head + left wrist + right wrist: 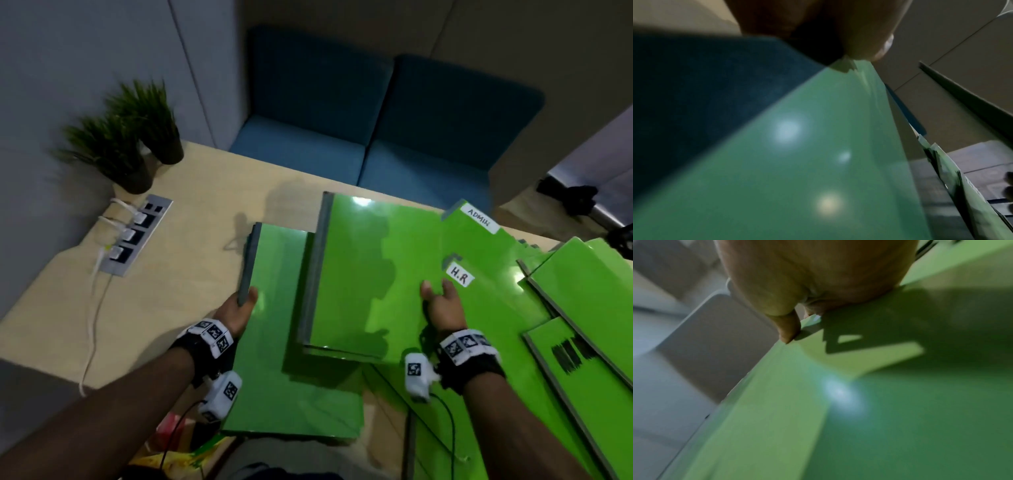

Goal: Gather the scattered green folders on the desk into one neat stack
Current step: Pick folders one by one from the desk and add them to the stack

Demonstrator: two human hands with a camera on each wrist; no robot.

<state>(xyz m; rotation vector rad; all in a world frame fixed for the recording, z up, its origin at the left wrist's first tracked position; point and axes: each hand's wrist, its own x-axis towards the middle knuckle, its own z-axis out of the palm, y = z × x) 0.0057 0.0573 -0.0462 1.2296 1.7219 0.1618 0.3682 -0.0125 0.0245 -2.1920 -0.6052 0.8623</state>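
Several glossy green folders lie overlapping on the light wooden desk. My left hand grips the left edge of one green folder, thumb on top; the left wrist view shows that cover under the thumb. A larger green folder overlaps its right side. My right hand holds this larger folder at its right edge, beside a white "H.R" label. In the right wrist view the thumb pinches a green edge. A tab labelled "ADMIN" sticks out behind.
More green folders fan out at the right edge, one with black scribble. Two potted plants stand at the far left corner. A socket panel with white cables sits near them. A blue sofa lies beyond the desk.
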